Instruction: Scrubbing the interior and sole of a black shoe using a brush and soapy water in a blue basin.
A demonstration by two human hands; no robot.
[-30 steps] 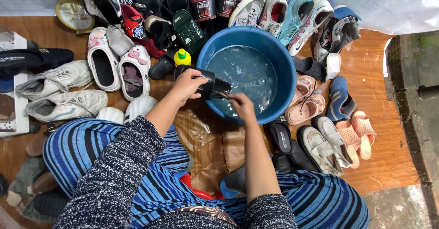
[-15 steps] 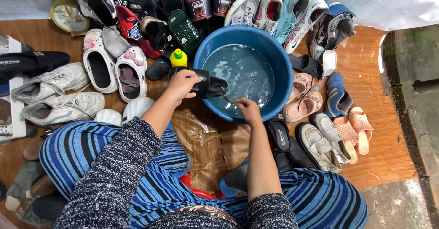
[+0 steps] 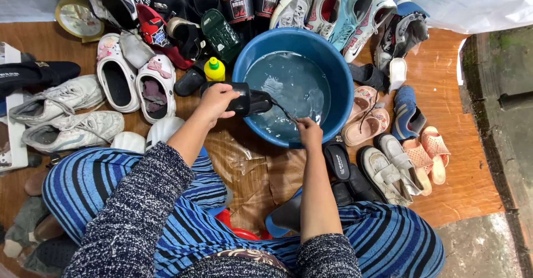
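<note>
A big blue basin (image 3: 333, 72) full of soapy water sits on the wooden floor (image 3: 461, 161), right in front of the person's knees. Lots of shoes lie all around it: white sneakers (image 3: 61, 111) far to the left, white clogs (image 3: 136, 81) closer in, pink sandals (image 3: 427, 156) to the right, and a row of slides and sneakers along the top. A small green bottle with a yellow cap (image 3: 214, 70) stands just beside the left rim of the basin. The person sits with striped trousers (image 3: 100, 183) on both sides and reaches forward with both arms. The black shoe (image 3: 244, 99) is over the left edge of the basin. Its long side runs left to right, with 1 end sticking out over the water and the other end inside the left hand (image 3: 215, 101). That hand is wrapped tight around the shoe from above, fingers curled over it. The right hand (image 3: 308, 131) is lower and to the right, near the front rim of the basin. It is closed in a pinch on a thin brush handle (image 3: 284, 111), which slants up and left to meet the end of the shoe. So the shoe lies to the left of the right hand, and the left hand is the nearer 1 because it is touching it.
</note>
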